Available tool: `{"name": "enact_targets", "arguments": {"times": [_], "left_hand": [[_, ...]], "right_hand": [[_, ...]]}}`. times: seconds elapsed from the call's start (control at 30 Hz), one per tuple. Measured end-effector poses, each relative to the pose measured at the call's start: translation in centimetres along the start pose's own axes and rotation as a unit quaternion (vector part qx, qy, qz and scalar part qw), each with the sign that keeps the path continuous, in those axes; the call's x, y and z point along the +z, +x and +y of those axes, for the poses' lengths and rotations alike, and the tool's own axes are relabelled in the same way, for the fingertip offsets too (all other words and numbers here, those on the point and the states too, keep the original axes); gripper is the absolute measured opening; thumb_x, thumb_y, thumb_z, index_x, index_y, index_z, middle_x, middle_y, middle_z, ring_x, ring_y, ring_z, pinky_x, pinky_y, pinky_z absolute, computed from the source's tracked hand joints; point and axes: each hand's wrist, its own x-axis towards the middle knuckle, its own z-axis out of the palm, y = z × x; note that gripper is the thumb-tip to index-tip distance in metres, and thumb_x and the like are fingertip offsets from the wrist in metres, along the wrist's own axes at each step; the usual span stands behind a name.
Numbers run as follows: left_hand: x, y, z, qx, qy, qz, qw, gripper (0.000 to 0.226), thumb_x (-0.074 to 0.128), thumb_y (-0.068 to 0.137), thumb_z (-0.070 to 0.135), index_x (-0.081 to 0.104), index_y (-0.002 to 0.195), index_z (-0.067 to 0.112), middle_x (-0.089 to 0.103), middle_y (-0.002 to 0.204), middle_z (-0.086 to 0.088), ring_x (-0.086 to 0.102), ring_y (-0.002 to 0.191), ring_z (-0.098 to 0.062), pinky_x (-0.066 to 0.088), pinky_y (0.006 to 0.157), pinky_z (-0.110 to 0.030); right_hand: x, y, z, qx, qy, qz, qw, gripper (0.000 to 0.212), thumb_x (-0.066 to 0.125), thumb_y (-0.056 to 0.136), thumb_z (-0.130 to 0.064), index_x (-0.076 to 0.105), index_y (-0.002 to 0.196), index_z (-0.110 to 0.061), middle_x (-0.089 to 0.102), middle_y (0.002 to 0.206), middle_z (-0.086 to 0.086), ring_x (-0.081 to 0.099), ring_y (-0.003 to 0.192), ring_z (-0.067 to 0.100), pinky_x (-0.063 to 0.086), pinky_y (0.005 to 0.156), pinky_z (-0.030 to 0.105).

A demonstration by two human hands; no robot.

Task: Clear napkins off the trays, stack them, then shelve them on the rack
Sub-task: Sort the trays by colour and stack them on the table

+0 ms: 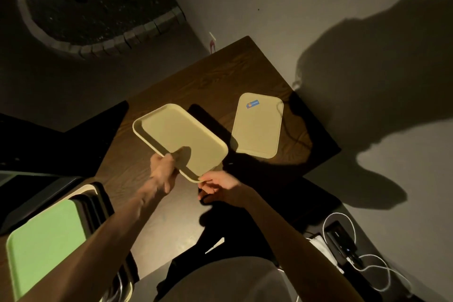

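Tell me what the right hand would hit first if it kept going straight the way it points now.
The right hand already pinches the near corner of the held tray, so that comes first. Beyond it, likely the wooden table; depth is unclear.

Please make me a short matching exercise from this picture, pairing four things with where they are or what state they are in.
Things:
1. held tray
2. labelled tray
3. green tray
4. white cable

Places or states:
A. on top of a stack at the lower left
B. lying flat on the wooden table, bearing a blue sticker
C. on the floor at the lower right
D. lifted off the table, gripped at its near edge by the left hand and right hand

Pairs: 1-D, 2-B, 3-A, 4-C
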Motion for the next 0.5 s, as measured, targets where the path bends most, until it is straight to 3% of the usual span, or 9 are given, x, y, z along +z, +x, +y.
{"name": "enact_targets", "arguments": {"times": [0.1,0.13,0.2,0.27,0.33,0.37,0.43,0.5], "left_hand": [[-0.7,0.5,0.6,0.015,0.059,0.056,0.997,0.025,0.051,0.091,-0.004,0.056,0.115,0.002,0.062,0.105,-0.013,0.062,0.085,-0.025,0.052,0.054,-0.029],[-1.3,0.9,0.5,0.024,0.085,0.064,0.994,0.030,0.049,0.091,-0.004,0.054,0.119,0.001,0.062,0.105,-0.013,0.061,0.088,-0.027,0.053,0.053,-0.030],[-2.5,1.3,0.2,0.046,0.159,0.061,0.984,0.031,0.052,0.088,0.000,0.056,0.119,0.001,0.065,0.107,-0.016,0.063,0.090,-0.030,0.058,0.059,-0.036],[-3.4,1.4,-0.3,0.055,0.228,0.056,0.970,0.031,0.057,0.084,0.005,0.060,0.115,0.002,0.069,0.108,-0.017,0.067,0.090,-0.032,0.060,0.070,-0.044],[-3.9,1.1,-0.6,0.068,0.273,0.064,0.957,0.029,0.057,0.086,0.005,0.061,0.114,0.003,0.069,0.104,-0.011,0.067,0.086,-0.028,0.058,0.071,-0.035],[-3.9,1.0,-0.8,0.070,0.285,0.067,0.954,0.028,0.057,0.087,0.004,0.060,0.114,0.004,0.067,0.103,-0.010,0.065,0.085,-0.026,0.056,0.071,-0.031],[-4.0,1.0,-1.1,0.068,0.305,0.075,0.947,0.029,0.057,0.087,0.004,0.060,0.115,0.001,0.066,0.102,-0.010,0.064,0.086,-0.026,0.054,0.076,-0.032],[-4.0,1.2,-1.4,0.067,0.319,0.072,0.943,0.030,0.057,0.087,0.002,0.060,0.116,-0.001,0.067,0.104,-0.013,0.063,0.087,-0.026,0.053,0.076,-0.031]], "right_hand": [[-1.3,1.2,-1.7,-0.006,-0.153,0.060,0.986,0.031,0.057,0.096,-0.039,0.067,0.085,-0.011,0.067,0.069,0.000,0.067,0.076,0.021,0.055,0.075,0.028],[-2.3,1.8,-2.0,-0.017,-0.194,0.108,0.975,0.034,0.058,0.096,-0.041,0.069,0.093,-0.009,0.071,0.073,0.001,0.067,0.077,0.021,0.056,0.077,0.031],[-4.6,2.7,-2.7,-0.054,-0.218,0.257,0.940,0.040,0.064,0.092,-0.039,0.064,0.115,-0.006,0.073,0.100,0.013,0.067,0.093,0.025,0.055,0.088,0.039],[-6.8,2.8,-3.5,-0.078,-0.277,0.430,0.856,0.040,0.068,0.088,-0.034,0.060,0.120,-0.011,0.061,0.125,0.016,0.057,0.116,0.030,0.048,0.099,0.038],[-8.6,2.4,-4.1,-0.081,-0.326,0.563,0.755,0.045,0.070,0.084,-0.033,0.055,0.120,-0.011,0.049,0.133,0.018,0.046,0.126,0.032,0.044,0.102,0.040],[-9.4,2.2,-4.4,-0.071,-0.332,0.600,0.725,0.052,0.071,0.083,-0.035,0.051,0.125,-0.010,0.047,0.135,0.021,0.044,0.126,0.034,0.044,0.101,0.042],[-10.3,2.0,-4.9,-0.040,-0.321,0.623,0.712,0.074,0.075,0.080,-0.042,0.042,0.137,-0.008,0.043,0.138,0.024,0.043,0.127,0.037,0.043,0.100,0.046],[-10.8,1.8,-5.3,-0.007,-0.293,0.609,0.737,0.093,0.078,0.077,-0.046,0.030,0.146,-0.006,0.036,0.145,0.027,0.038,0.132,0.042,0.039,0.104,0.051]]}}
